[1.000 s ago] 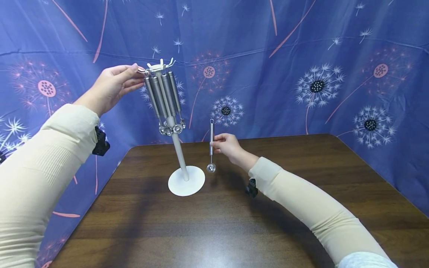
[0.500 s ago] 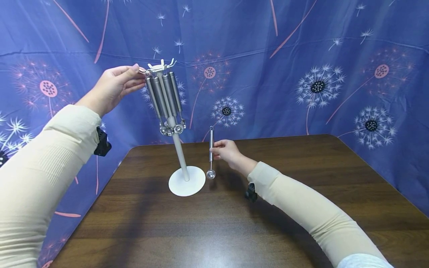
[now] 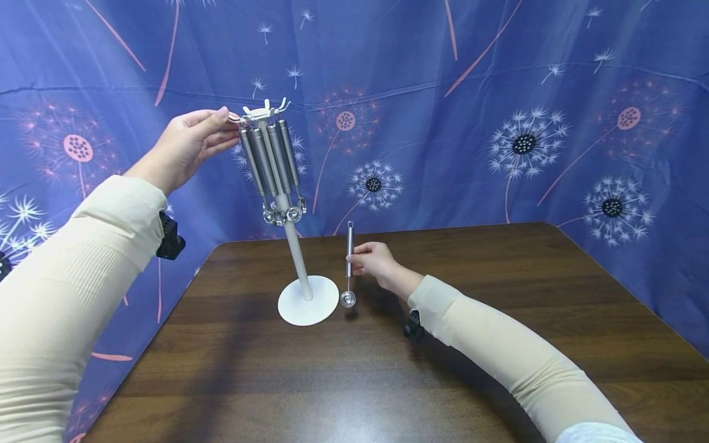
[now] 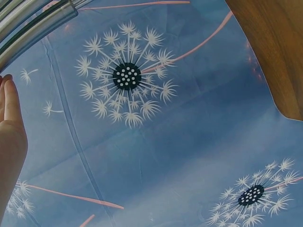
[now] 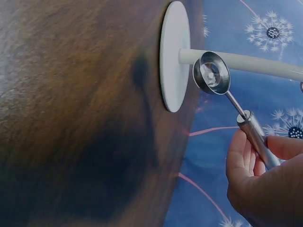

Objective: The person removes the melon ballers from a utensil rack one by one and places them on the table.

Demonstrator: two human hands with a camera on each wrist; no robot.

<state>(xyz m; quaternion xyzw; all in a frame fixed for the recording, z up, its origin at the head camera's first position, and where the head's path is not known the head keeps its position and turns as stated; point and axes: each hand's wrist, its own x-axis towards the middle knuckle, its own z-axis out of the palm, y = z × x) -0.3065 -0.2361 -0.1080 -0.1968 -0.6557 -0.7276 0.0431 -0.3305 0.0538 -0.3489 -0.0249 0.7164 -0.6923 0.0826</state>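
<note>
In the head view, a white stand (image 3: pixel 297 258) with a round base holds several hanging utensils (image 3: pixel 271 160) with thick steel handles and small round bowls. My left hand (image 3: pixel 194 138) is at the top left of the stand, thumb and fingers pinching one of its hooks. To the right of the stand, my right hand (image 3: pixel 376 261) pinches a steel scoop (image 3: pixel 349 249) by its handle. It hangs upright, bowl down, low over the table beside the base. The right wrist view shows its deep round bowl (image 5: pixel 211 73) in front of the stand's pole.
A dark brown wooden table (image 3: pixel 354 369) carries the stand near its far left part. Behind it hangs a blue cloth (image 3: pixel 443 154) with a dandelion print. A black wrist camera (image 3: pixel 169 237) sits under the left sleeve cuff.
My right hand has lowered the scoop toward the table, bringing its bowl down beside the stand's base. The left hand stays at the stand's top.
</note>
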